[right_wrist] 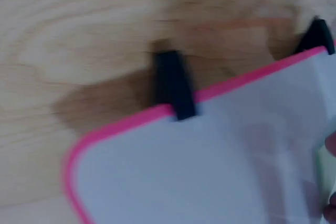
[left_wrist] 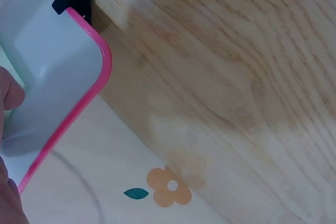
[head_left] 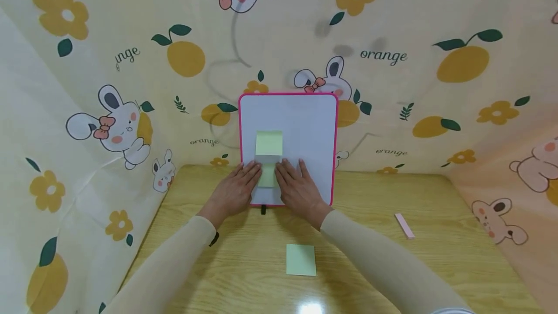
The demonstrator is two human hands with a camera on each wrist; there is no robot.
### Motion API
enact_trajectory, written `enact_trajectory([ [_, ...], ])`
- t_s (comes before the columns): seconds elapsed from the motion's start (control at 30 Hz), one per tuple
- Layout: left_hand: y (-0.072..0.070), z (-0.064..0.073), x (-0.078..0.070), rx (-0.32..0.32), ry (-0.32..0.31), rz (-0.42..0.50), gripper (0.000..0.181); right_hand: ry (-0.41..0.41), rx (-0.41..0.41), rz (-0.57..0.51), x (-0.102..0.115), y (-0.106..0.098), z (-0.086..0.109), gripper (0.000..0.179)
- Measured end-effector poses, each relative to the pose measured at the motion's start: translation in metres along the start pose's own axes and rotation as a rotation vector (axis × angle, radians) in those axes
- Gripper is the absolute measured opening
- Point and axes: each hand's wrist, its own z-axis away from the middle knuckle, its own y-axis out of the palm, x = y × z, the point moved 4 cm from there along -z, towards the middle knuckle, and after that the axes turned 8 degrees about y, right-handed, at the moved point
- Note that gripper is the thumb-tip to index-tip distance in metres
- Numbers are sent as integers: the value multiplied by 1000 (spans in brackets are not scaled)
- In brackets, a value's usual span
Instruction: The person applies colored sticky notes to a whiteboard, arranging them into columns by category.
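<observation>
A whiteboard with a pink rim (head_left: 301, 120) stands upright against the patterned cloth. Two pale green sticky notes are on its face: an upper note (head_left: 269, 143) and, just below, a lower note (head_left: 268, 176). My left hand (head_left: 233, 188) touches the lower note's left edge with extended fingers. On the other side, my right hand (head_left: 301, 188) rests with straight fingers at that note's right edge. In the left wrist view, only part of the hand (left_wrist: 10, 93) shows beside the note. Fingertips (right_wrist: 331, 145) appear at the border of the right wrist view.
Another green sticky note (head_left: 301, 259) lies on the wooden table (head_left: 244, 265) between my forearms. A pale pink strip (head_left: 404, 226) lies at the right. Black clips (right_wrist: 176, 82) sit on the board's lower rim. Cloth (head_left: 392, 110) hangs behind and at both sides.
</observation>
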Motion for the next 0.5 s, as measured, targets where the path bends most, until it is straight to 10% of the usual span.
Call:
enact_trajectory([
  [0.5,29,14,-34,-15,-15,110,65,-70,49,27,14,21,32,70],
])
